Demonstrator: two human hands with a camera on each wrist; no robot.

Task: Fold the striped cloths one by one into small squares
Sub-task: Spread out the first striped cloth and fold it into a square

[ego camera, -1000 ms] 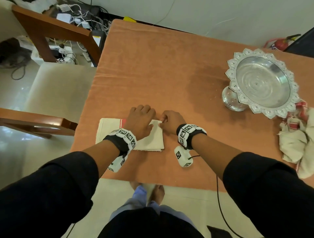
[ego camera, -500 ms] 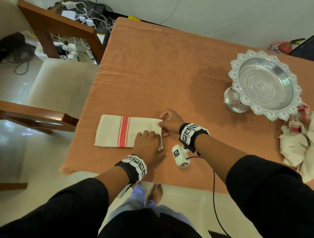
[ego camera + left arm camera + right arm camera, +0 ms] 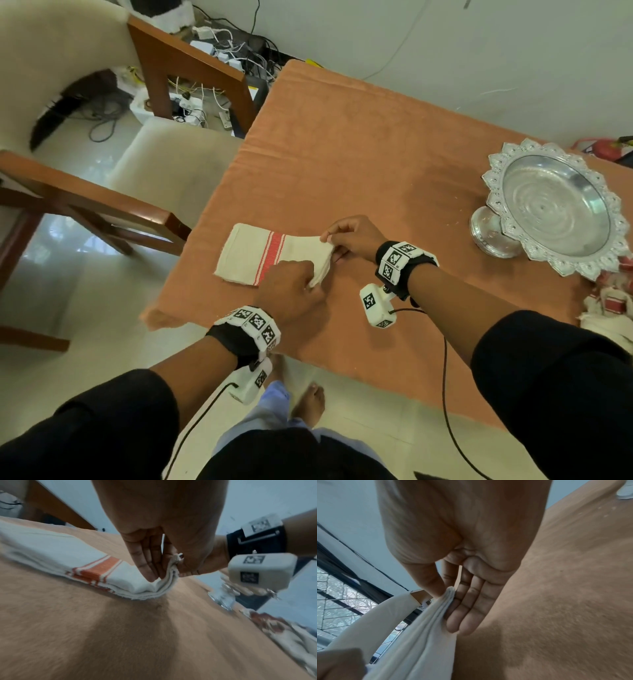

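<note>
A cream cloth with a red stripe point(image 3: 253, 255) lies as a folded strip on the orange-covered table point(image 3: 342, 154), near its front left corner. My left hand point(image 3: 313, 281) pinches the near corner of the strip's right end. My right hand point(image 3: 329, 240) pinches the far corner of that same end. This end is raised off the table while the left part lies flat. In the left wrist view my fingers point(image 3: 149, 563) and thumb clamp the layered edge of the cloth point(image 3: 51, 550). The right wrist view shows thumb and fingers point(image 3: 467, 608) holding the stacked layers of the cloth point(image 3: 419, 635).
A silver pedestal bowl point(image 3: 555, 205) stands at the right of the table. Crumpled striped cloths point(image 3: 613, 308) are heaped at the right edge below it. A cushioned wooden chair point(image 3: 164, 161) sits against the table's left side, with cables on the floor behind.
My left hand slid off the middle of the cloth to its near right corner. Both hands now pinch the right end and have lifted it off the table.
</note>
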